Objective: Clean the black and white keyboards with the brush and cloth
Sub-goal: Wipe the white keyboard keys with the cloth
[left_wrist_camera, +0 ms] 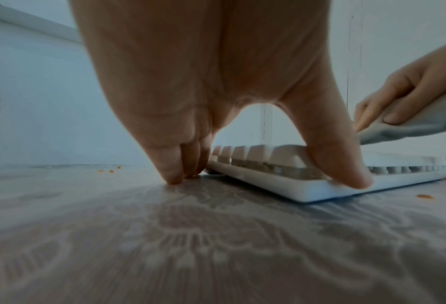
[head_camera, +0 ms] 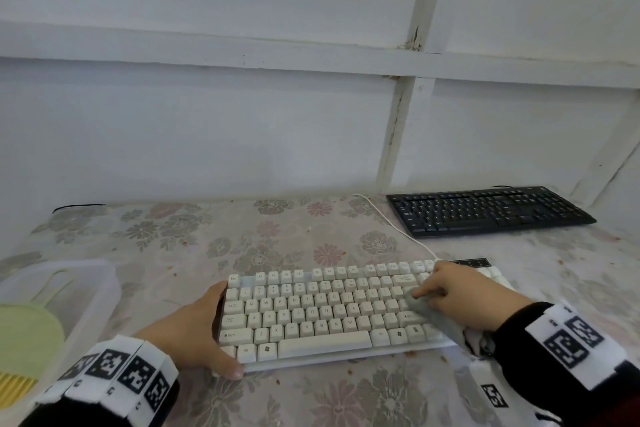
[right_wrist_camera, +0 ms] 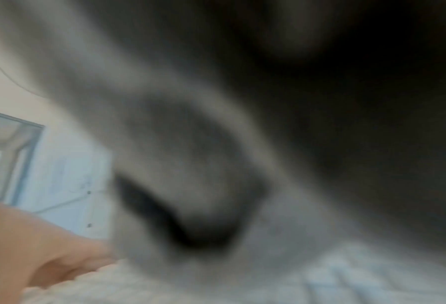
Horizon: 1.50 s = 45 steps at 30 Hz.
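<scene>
The white keyboard (head_camera: pixel 311 312) lies in the middle of the flowered table. My left hand (head_camera: pixel 223 329) holds its left end: the thumb (left_wrist_camera: pixel 346 174) presses the front rim, and the fingers (left_wrist_camera: pixel 175 172) touch the table beside the back corner. My right hand (head_camera: pixel 426 295) pinches a grey cloth (head_camera: pixel 440 319) and presses it onto the keys at the right. The left wrist view shows that hand (left_wrist_camera: pixel 377 117) with its thumb on the cloth (left_wrist_camera: pixel 411 127). The blurred cloth (right_wrist_camera: pixel 190 164) fills the right wrist view. The black keyboard (head_camera: pixel 485 215) sits at the back right.
A clear plastic box (head_camera: pixel 104 274) at the left holds a pale green brush (head_camera: pixel 24 333) with yellow bristles. The white cable (head_camera: pixel 398 229) runs from the white keyboard towards the wall. Small orange crumbs (left_wrist_camera: pixel 242 196) lie on the tablecloth. A white wall stands close behind the table.
</scene>
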{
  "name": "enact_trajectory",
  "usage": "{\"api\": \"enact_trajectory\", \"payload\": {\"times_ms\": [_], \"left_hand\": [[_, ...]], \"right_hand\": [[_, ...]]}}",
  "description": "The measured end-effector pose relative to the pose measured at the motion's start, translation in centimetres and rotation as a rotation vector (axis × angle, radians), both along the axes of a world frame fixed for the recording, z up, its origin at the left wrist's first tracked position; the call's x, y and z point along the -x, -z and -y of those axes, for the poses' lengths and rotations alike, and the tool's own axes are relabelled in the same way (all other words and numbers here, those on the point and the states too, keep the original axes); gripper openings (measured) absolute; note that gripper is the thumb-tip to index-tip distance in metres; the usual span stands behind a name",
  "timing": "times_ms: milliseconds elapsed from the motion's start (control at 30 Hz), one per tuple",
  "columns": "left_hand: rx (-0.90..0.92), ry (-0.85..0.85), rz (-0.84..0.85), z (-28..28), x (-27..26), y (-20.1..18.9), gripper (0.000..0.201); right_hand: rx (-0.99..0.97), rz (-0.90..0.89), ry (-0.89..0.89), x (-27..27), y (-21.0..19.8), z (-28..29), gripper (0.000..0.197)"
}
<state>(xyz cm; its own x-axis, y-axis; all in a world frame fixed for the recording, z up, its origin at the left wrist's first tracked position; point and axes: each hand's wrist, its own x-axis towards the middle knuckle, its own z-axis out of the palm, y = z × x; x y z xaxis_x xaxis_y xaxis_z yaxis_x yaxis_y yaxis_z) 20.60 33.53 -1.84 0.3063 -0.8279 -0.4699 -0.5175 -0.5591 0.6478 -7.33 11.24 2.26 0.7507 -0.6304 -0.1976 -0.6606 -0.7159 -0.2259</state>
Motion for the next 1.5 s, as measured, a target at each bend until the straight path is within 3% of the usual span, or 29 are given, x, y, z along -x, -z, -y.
{"api": "enact_trajectory", "payload": {"times_ms": [100,267,400,767,867,1000,1100,1300,1500], "left_hand": [[-0.002,-0.003,0.003,0.0,0.0,0.0,0.122],[-0.008,-0.006,-0.001,0.0,-0.1,-0.1,0.122],[-0.007,-0.013,0.009,0.0,-0.1,-0.1,0.122],[0.006,-0.009,-0.001,0.1,-0.1,0.2,0.122],[0.010,-0.011,-0.017,0.0,-0.2,0.3,0.122],[0.013,-0.009,-0.032,0.0,-0.3,0.4,0.123],[0.018,0.005,-0.016,-0.1,-0.5,0.4,0.131],[0.018,0.016,-0.017,-0.1,-0.6,0.6,0.148],[0.007,0.015,0.011,0.0,-0.5,0.6,0.137]], "right_hand": [[-0.016,0.009,-0.016,-0.8,-1.0,-0.6,0.027],[-0.110,0.161,-0.229,-6.1,-0.9,-4.8,0.029],[-0.083,0.125,-0.314,-8.0,0.8,-6.2,0.028],[-0.006,0.008,-0.018,0.9,0.6,0.0,0.024],[0.018,0.020,0.002,0.8,-0.2,0.3,0.025],[-0.078,0.182,-0.132,-2.2,-0.4,-2.5,0.027],[-0.052,0.149,-0.179,-3.3,1.3,-3.4,0.031],[-0.022,0.080,-0.046,0.5,1.3,-1.2,0.030],[0.043,0.002,0.118,3.5,0.3,1.5,0.032]]}}
